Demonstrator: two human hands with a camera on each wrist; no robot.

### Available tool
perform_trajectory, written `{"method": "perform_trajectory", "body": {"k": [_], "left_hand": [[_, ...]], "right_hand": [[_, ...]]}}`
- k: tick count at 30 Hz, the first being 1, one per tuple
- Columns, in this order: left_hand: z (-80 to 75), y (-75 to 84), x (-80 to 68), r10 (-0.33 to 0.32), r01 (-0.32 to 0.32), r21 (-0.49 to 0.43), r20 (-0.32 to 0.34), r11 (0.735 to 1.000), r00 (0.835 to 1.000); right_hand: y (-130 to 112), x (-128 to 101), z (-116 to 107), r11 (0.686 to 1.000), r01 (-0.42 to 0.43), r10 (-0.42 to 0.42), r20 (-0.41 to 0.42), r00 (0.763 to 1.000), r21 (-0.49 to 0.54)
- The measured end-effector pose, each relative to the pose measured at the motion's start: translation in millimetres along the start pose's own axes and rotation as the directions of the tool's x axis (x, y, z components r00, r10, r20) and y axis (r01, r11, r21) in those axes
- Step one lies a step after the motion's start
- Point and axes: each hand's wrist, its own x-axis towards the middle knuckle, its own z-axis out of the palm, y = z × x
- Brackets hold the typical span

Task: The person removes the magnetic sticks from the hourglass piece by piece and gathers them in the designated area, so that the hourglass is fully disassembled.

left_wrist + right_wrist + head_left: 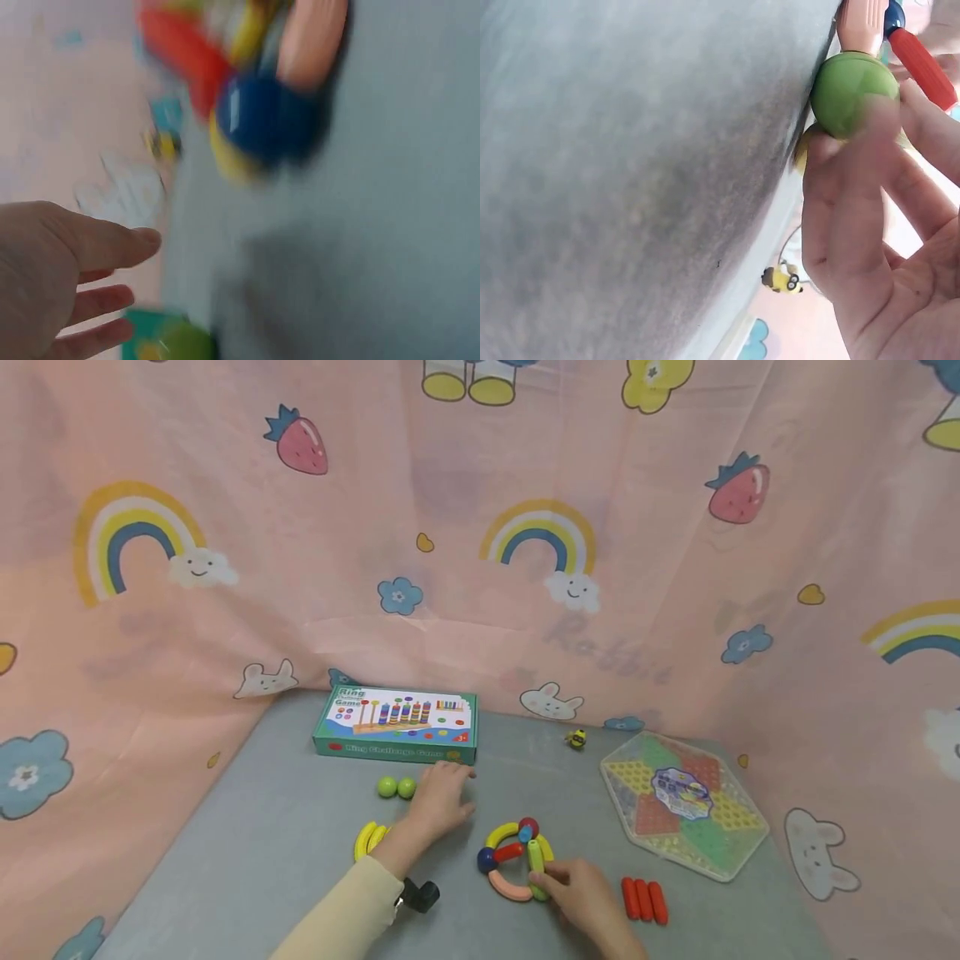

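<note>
My left hand (441, 795) is held over the table beside two green balls (387, 787), its fingers stretched out with nothing between them. In the left wrist view, the same hand (67, 277) has its thumb and fingers apart. My right hand (885, 225) pinches a green ball (851, 94) at the near side of a ring of magnetic sticks and balls. The ring has a peach curved stick (510, 887), yellow curved sticks (501, 835), a dark blue ball (487, 860) and a red ball (529, 827). A red stick (509, 852) and a light green stick (536, 856) rise from it.
Yellow curved sticks (364, 841) lie partly behind my left forearm. Three red sticks (642, 900) lie right of my right hand. Farther back are a Ring Challenge Game box (395, 724), a small bee-like figure (577, 739) and a hexagonal board-game case (684, 806).
</note>
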Motion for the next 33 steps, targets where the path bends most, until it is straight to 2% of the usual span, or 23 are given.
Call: {"method": "perform_trajectory", "body": {"k": [3, 5, 8, 10, 13, 15, 19, 23, 29, 33], "left_hand": [[-2.2, 15.5, -19.1, 0.022, -0.018, -0.091, 0.05, 0.996, 0.999], [-2.0, 22.3, -30.7, 0.012, 0.007, -0.179, 0.106, 0.984, 0.994], [1.4, 27.6, -41.6, -0.013, 0.077, -0.305, 0.206, 0.949, 0.979], [5.3, 30.1, -45.2, -0.04, 0.144, -0.366, 0.278, 0.919, 0.96], [15.3, 34.4, -47.9, -0.089, 0.234, -0.409, 0.344, 0.882, 0.935], [22.5, 38.3, -49.0, -0.123, 0.272, -0.412, 0.352, 0.87, 0.928], [32.0, 44.5, -52.6, -0.145, 0.268, -0.407, 0.308, 0.873, 0.94], [33.5, 48.1, -55.4, -0.165, 0.286, -0.427, 0.298, 0.858, 0.94], [35.1, 51.8, -54.1, -0.171, 0.28, -0.435, 0.272, 0.856, 0.947], [34.8, 53.8, -52.9, -0.178, 0.288, -0.427, 0.277, 0.857, 0.944]], "right_hand": [[-2, 0, 0, 0.999, 0.038, -0.039, -0.036, 0.999, -0.022], [-5, 1, 0, 0.997, 0.07, -0.072, -0.073, 0.995, -0.035], [-9, 2, -2, 0.995, 0.098, -0.101, -0.138, 0.985, -0.033], [-13, 2, -3, 0.994, 0.105, -0.106, -0.164, 0.981, -0.016], [-18, 3, -4, 0.995, 0.103, -0.1, -0.175, 0.979, 0.007], [-20, 4, -3, 0.995, 0.103, -0.101, -0.177, 0.979, 0.001], [-21, 6, 1, 0.992, 0.121, -0.125, -0.191, 0.974, -0.033], [-21, 6, 2, 0.994, 0.105, -0.109, -0.186, 0.977, -0.029], [-17, 5, 0, 0.994, 0.105, -0.106, -0.216, 0.971, -0.016], [-13, 6, 0, 0.992, 0.125, -0.129, -0.23, 0.965, -0.033]]}}
